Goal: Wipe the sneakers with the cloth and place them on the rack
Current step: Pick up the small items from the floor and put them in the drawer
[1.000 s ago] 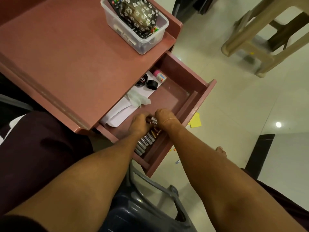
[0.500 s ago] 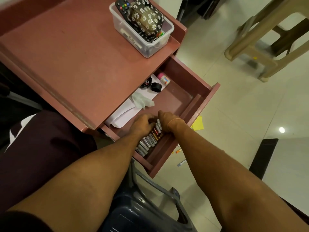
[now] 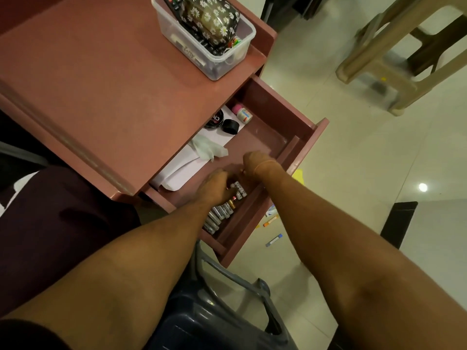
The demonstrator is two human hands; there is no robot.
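No sneakers and no rack are in view. A crumpled white cloth [image 3: 208, 147] lies on papers inside the open pink drawer [image 3: 307, 145]. Both my hands reach into the drawer's front compartment. My left hand [image 3: 214, 188] has its fingers curled over the far end of a row of batteries [image 3: 222, 210]. My right hand [image 3: 255, 164] hovers just beyond that row, knuckles up, fingers bent down and hidden, so what it holds is unclear.
A clear plastic box [image 3: 227, 66] with a floral pouch and a remote stands on the pink cabinet top [image 3: 101, 79]. The drawer also holds a black tin, a black cap and a pink-capped bottle [image 3: 242, 113]. A beige stool [image 3: 394, 59] stands on the tiled floor. A dark suitcase [image 3: 222, 311] sits below.
My right hand has lifted off the battery row and moved away from me, towards the drawer's far end. My left hand stays on the batteries. The camera view has shifted slightly.
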